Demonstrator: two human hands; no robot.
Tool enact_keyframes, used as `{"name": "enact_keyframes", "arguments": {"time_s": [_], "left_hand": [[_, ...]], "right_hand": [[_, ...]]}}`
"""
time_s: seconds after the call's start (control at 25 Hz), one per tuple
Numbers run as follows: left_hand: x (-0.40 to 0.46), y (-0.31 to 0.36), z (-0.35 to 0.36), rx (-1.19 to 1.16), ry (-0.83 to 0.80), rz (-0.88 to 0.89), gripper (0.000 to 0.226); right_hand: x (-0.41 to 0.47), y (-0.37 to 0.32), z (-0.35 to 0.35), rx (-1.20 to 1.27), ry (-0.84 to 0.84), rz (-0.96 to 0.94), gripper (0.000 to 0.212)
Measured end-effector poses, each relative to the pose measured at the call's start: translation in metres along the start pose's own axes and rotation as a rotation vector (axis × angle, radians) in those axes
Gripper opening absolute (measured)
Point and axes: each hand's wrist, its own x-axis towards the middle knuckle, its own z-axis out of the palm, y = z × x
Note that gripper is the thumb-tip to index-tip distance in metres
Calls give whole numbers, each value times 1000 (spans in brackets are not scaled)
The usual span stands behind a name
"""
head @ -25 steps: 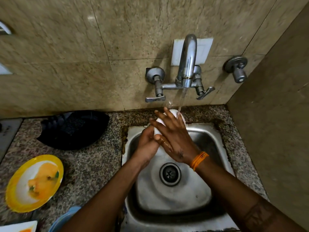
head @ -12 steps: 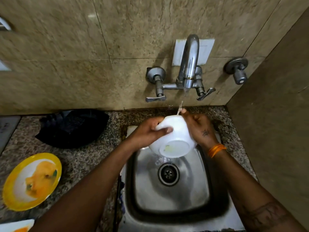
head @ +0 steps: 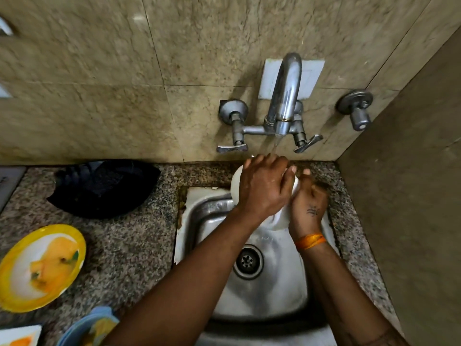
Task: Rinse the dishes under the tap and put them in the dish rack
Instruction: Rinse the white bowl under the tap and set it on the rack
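place: home kitchen — steel sink (head: 199, 216) | wall tap (head: 284, 96) | granite counter (head: 129, 245) — soiled plate (head: 15, 275)

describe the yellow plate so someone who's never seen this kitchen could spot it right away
Start at the sink and go left along the speckled counter. The yellow plate lies near the left edge, below the black cloth. Only it has a bright yellow rim, with orange food smears.

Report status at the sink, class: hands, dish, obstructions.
Left hand and right hand both grip the white bowl. Bowl under running tap, over sink. Nothing blocking; rack not in view.
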Motion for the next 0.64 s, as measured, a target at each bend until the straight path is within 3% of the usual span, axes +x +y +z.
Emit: {"name": "enact_keyframes", "arguments": {"time_s": [0.08,0.2,0.36,0.44,0.56,0.64], "left_hand": [[2,-2,3,-41,-1,-40,38],[4,-27,4,-221,-43,-282,48],[-8,-55,3,-587,-123,-373,47],[-13,-59,-7,-828,-170,-503,44],[-22,-80,-23,-1239,-413,-758,31],[-34,-89,-36,-1385,-603,-856,32]], "right_hand": [[3,9,-4,145,-3,120,43],[9,19,-13,231,6,304,36],[6,24,-18,365,-106,447,36],[7,23,-17,423,-177,521,39],[15,20,-11,365,-293,604,42],[22,12,-4,232,-279,638,40]]}}
